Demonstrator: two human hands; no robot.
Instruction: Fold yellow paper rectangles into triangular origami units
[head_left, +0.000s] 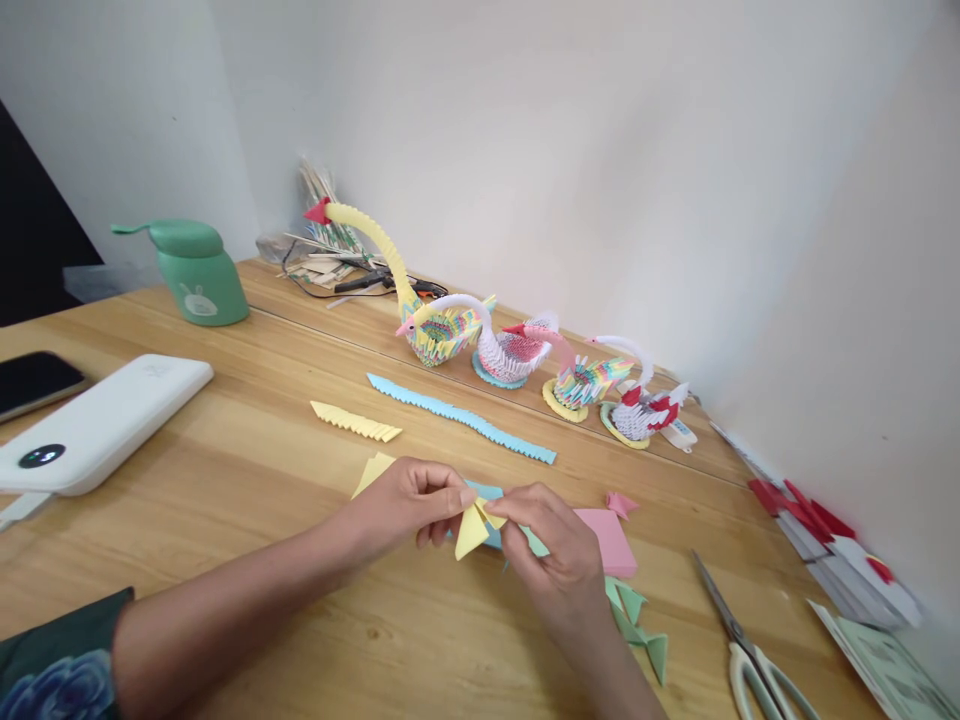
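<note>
Two hands work on one folded yellow paper piece point(471, 538), which is held above the wooden table point(285, 600) at front center. Left hand point(420, 495): thumb and index finger are pinched together on the upper part of the piece, probably to keep its folds from springing open. Right hand point(553, 545): fingertips are drawn nearly together at the right flap, apparently to control that side (the exact contact of each finger is partly hidden).

Blue paper point(486, 491) lies behind the piece, and yellow sheets point(371, 470) lie beyond the left wrist. A pink paper stack point(609, 545) and green folded pieces point(636, 632) are near the right hand, seemingly placed for easy reach. Scissors point(739, 635) lie farther right, handles toward the person. A yellow pleated strip point(356, 422) and a blue pleated strip point(461, 416) rest behind the work area.

Containers: the green lidded container point(201, 285) stands upright at back left; its contents cannot be seen. Four paper swans point(510, 352) have hollow, bowl-like bodies and stand in a row, presumably set back to avoid being knocked.
</note>
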